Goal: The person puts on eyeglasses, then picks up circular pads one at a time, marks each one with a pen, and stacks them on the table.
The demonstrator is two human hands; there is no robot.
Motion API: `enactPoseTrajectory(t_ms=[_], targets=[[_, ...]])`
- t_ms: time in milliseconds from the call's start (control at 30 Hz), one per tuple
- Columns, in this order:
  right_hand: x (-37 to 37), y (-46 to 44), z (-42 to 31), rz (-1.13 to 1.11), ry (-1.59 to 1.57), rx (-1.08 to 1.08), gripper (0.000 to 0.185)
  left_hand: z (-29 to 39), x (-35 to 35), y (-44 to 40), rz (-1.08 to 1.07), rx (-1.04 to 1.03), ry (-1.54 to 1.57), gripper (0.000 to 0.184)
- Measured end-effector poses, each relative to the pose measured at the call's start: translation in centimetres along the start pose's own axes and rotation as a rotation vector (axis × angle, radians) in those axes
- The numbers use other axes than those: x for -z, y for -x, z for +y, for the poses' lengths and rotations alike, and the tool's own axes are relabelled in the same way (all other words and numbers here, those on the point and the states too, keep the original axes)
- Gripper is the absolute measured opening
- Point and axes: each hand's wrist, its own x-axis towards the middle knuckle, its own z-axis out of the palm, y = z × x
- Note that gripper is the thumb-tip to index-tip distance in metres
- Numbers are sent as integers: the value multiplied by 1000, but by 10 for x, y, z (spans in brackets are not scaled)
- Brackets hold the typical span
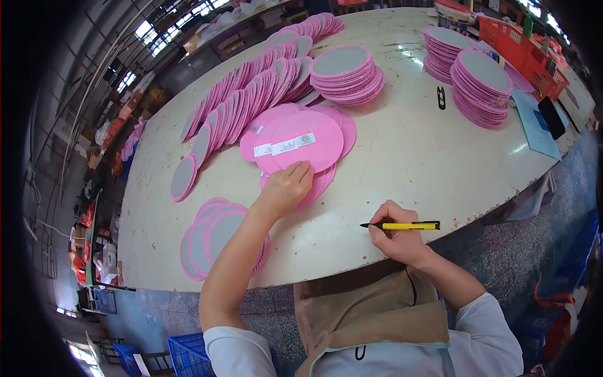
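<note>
My left hand (287, 187) has its fingers pressed together at the near edge of a pink round fabric piece (323, 135) with a white printed label (294, 143) across it. That piece lies on a loose pile of similar pink rounds. My right hand (400, 237) is closed around a yellow pen (408, 225) with a black clip and tip, its point to the left, over the bare tabletop. Left of my left forearm, a few overlapping grey rounds with pink rims (224, 234) lie near the table's front edge, partly hidden by the arm.
Long leaning rows of grey-and-pink rounds (251, 94) run along the table (377, 157). Upright stacks stand at the centre back (342, 63) and the right (480, 72). Black thread snips (441, 98), a red basket (512, 47), a bucket (453, 17) and blue paper (534, 122) are at the right.
</note>
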Motion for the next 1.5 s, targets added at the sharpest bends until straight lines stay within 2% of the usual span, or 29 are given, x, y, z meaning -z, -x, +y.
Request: enactPoseTrajectory(t_ms=[133,200,267,300,433,500,533,600,767,1133,1300,1433,1500], targets=[[0,2,1,10,-12,-6,10,-7,35,-10,184,32,21,26],[1,2,6,21,-31,84,10,-11,57,-16,234,60,12,28],[1,4,10,23,-48,169,10,-10,84,-26,385,245,145,24],[0,6,9,13,-47,159,10,-6,96,-27,380,257,147,24],[-8,13,3,10,-192,269,11,22,126,-29,53,802,719,17],[-11,15,-9,-23,-136,251,11,33,120,-21,-242,849,926,15],[-12,15,-18,-46,-81,248,11,40,113,-14,-249,863,938,15],[-16,13,-27,-91,28,243,11,53,98,-2,-557,841,1191,17],[-29,7,-10,-134,80,-57,12,74,84,8,-704,824,1259,18],[-31,8,-3,-173,154,-88,12,77,76,13,-718,797,1276,14],[-26,5,-2,-258,192,-66,11,77,78,13,-746,821,1261,15],[-23,9,4,-84,-17,-31,10,74,78,22,-505,870,1276,16],[-16,8,3,-12,-96,-39,9,48,97,22,-484,909,1147,17]])
